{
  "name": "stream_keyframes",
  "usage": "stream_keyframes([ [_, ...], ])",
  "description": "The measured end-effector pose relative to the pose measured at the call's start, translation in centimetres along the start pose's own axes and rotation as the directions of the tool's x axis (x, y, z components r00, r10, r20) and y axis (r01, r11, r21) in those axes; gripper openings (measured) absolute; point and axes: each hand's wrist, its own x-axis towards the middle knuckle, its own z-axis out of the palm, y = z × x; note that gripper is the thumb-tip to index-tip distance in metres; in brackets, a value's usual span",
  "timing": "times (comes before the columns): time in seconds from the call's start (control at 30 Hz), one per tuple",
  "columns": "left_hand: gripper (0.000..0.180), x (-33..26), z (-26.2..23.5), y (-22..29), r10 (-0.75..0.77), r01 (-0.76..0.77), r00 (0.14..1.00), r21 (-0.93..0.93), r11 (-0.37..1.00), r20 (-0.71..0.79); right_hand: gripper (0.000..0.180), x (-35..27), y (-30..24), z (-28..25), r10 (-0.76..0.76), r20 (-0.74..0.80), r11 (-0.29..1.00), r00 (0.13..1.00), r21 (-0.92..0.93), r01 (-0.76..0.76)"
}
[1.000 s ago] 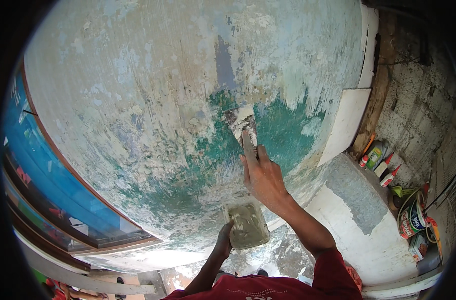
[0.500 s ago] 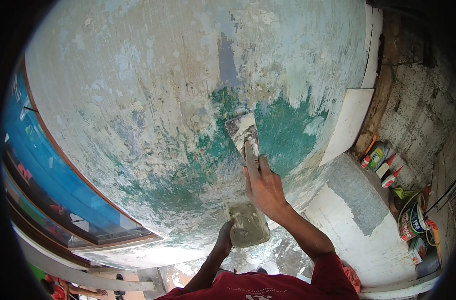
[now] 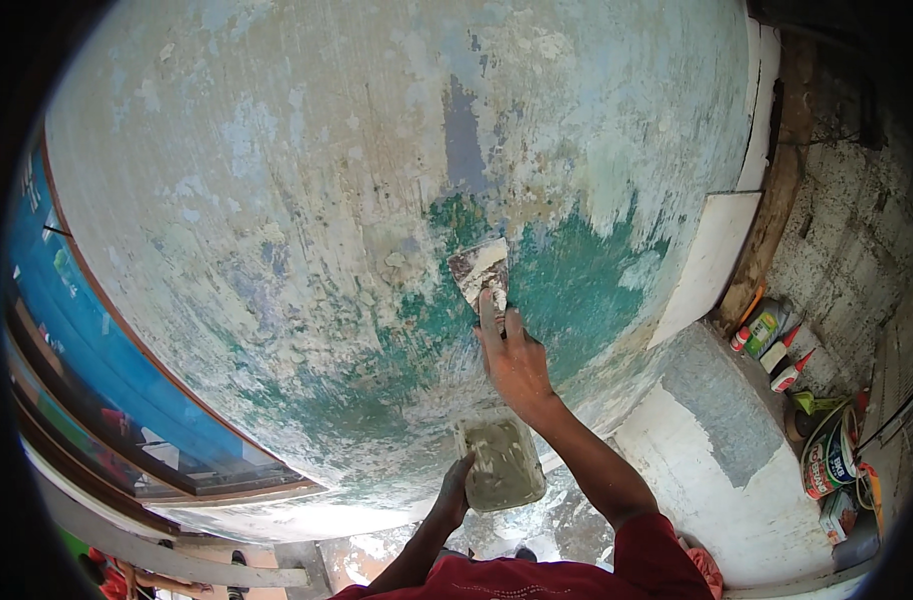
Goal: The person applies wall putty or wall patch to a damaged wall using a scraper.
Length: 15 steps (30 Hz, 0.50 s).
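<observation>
My right hand (image 3: 520, 368) is closed round a putty knife (image 3: 482, 275), its index finger laid along the broad blade. White and dark filler is smeared over the blade, which is up against the wall (image 3: 357, 250) at the top of a green patch. That wall is mottled with worn pale blue, beige and green paint. Lower down, my left hand (image 3: 457, 488) grips the left side of a squarish container (image 3: 499, 460) coated with grey-green paste. Its fingers are mostly hidden beneath the container.
At left a brown-framed window (image 3: 177, 385) has blue behind its glass. On the right, a white ledge with a grey patch (image 3: 727, 415) juts out. Beyond it stand several bottles (image 3: 774, 345) and a paint bucket (image 3: 830, 455). At lower left, part of another person (image 3: 112, 570) shows.
The putty knife and my right hand have shifted slightly left relative to the wall's patches. My view has tilted a little, so the wall sits lower. Both hands keep their hold.
</observation>
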Motion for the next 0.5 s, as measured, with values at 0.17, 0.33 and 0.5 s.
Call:
stream_keyframes([
  [0.17,0.05,0.8,0.2,-0.2,-0.038,0.038,0.999,0.019,0.999,-0.011,0.062,-0.9,-0.1,-0.3,0.023,0.07,0.999,0.997,-0.023,-0.021],
  [0.33,0.05,0.1,0.6,-0.4,0.017,-0.018,0.999,0.027,0.999,0.045,0.062,-2.8,-1.3,-5.3,0.058,0.16,0.98,0.985,0.181,-0.087],
  [0.5,0.051,-0.5,0.9,-0.9,0.003,-0.003,0.999,-0.009,1.0,0.044,0.064,-0.1,-1.7,-8.2,0.089,0.162,0.964,0.983,0.235,-0.127],
])
